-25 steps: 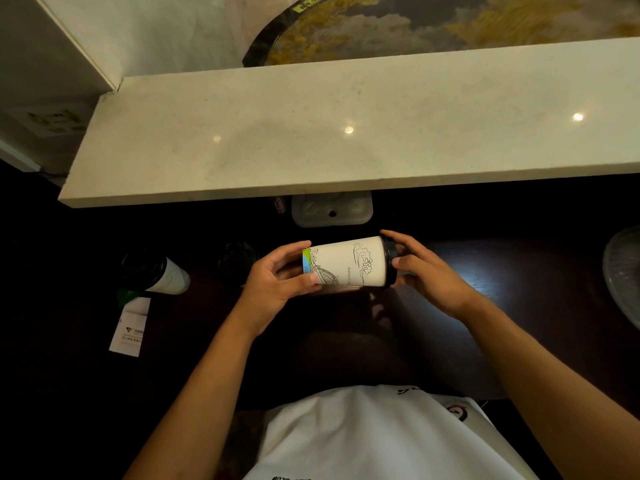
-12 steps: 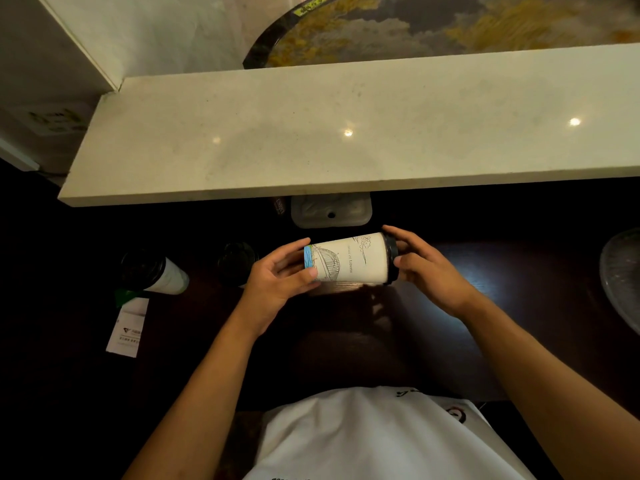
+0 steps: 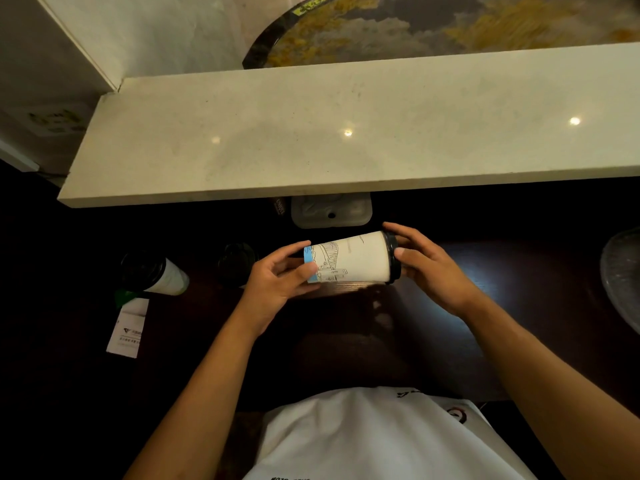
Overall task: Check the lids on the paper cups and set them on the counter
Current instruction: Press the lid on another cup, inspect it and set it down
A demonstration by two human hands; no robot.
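Observation:
A white paper cup point(image 3: 356, 259) with a line drawing and a blue base band lies sideways in the air between my hands. My left hand point(image 3: 277, 285) grips its base end. My right hand point(image 3: 429, 271) holds its black lid point(image 3: 393, 256), fingers around the rim. Two more cups stand on the dark lower table at the left: a white lidded cup point(image 3: 156, 273) and a black-lidded cup point(image 3: 237, 263) whose body is mostly hidden in shadow. The pale stone counter point(image 3: 346, 133) runs across the view above the hands.
A clear plastic container point(image 3: 330, 211) sits just under the counter's front edge, behind the held cup. A paper slip point(image 3: 128, 329) lies at the left on the dark table point(image 3: 519, 289). A glass dish point(image 3: 623, 275) shows at the right edge. A round patterned tabletop point(image 3: 450, 26) lies beyond the counter.
The cup has been turned in my hands, so a different part of the drawing faces up, and it has tilted slightly with the lid end higher. Both hands stayed on it.

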